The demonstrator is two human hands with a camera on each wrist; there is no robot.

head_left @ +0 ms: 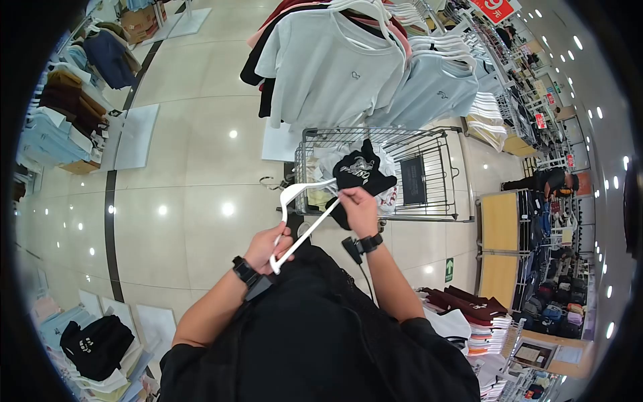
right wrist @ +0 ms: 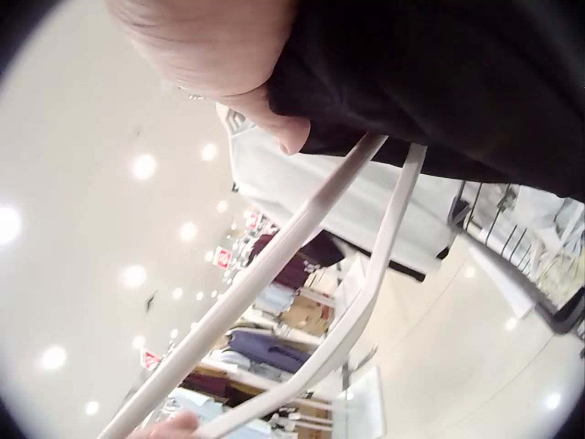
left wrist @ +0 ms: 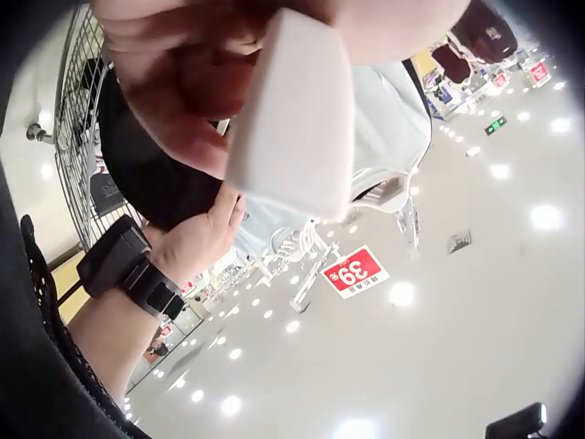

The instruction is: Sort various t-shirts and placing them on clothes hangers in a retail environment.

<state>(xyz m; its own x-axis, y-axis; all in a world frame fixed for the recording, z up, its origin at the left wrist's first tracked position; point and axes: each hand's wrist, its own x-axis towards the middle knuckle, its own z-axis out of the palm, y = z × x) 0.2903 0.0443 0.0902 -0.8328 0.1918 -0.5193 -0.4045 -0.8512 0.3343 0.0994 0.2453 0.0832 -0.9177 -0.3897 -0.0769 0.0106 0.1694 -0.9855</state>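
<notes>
A white hanger [head_left: 305, 238] is held between both hands in front of the body. The left hand [head_left: 269, 246] grips its near end, which shows large as a white tip [left wrist: 292, 119] in the left wrist view. At the hanger's far end the right hand [head_left: 360, 209] pinches a black garment [head_left: 365, 169] with light lettering; part of the garment hangs over the cart's near side. In the right wrist view two hanger bars [right wrist: 265, 265] run in under the black cloth [right wrist: 439, 82], beside the right hand [right wrist: 215, 55].
A wire shopping cart [head_left: 429, 218] with more clothes inside stands just ahead. Beyond it hangs a rack of light T-shirts [head_left: 328, 67]. Folded clothes [head_left: 469, 308] lie at lower right, a black garment [head_left: 97, 345] at lower left. A person [head_left: 552, 182] is at far right.
</notes>
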